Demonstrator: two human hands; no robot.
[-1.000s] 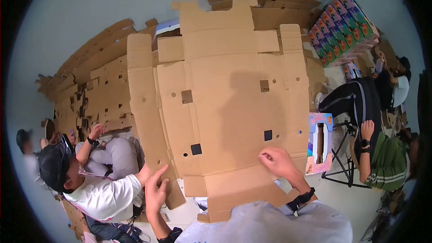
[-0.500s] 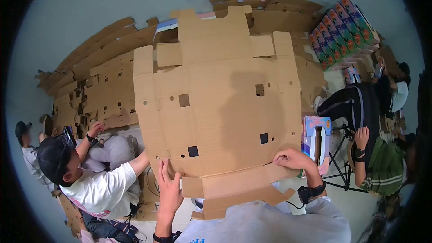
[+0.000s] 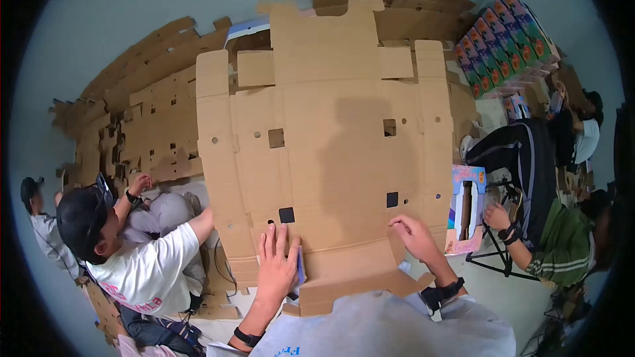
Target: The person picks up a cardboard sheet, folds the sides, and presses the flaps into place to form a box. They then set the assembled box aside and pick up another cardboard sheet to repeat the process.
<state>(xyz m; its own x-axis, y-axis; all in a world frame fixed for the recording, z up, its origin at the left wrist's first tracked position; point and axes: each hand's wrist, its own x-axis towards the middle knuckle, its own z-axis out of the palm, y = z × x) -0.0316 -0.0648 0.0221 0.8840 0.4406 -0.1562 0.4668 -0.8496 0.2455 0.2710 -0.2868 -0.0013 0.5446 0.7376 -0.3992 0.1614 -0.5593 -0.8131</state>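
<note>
Brown cardboard sheet (image 3: 311,125), flattened and creased, spreads before the person, near flap (image 3: 350,261) toward the torso. Step in hand, as judged: working the fold along the near edge. At that edge's left end, left hand (image 3: 274,274) lies with fingers extended, fingertips just below the near-left square cutout (image 3: 286,215); it is unclenched and pressing rather than gripping. A narrow blue-violet strip (image 3: 301,266) shows beside its palm. Toward the near-right corner, right hand (image 3: 418,239) has fingers loosely curled over the crease, below the near-right square cutout (image 3: 392,199); cannot tell whether it pinches any board. Further right, printed carton (image 3: 461,243) stands beside the sheet. Next move, judged: calls for even pressure at both ends of the crease, side tabs kept clear. Versus half a second earlier: left hand has shifted right, from the sheet's outer corner onto the flap's left end, covering the side tab there; right hand sits slightly higher. At far right, neighbour's hand (image 3: 497,216) has moved left, off the thigh.
</note>
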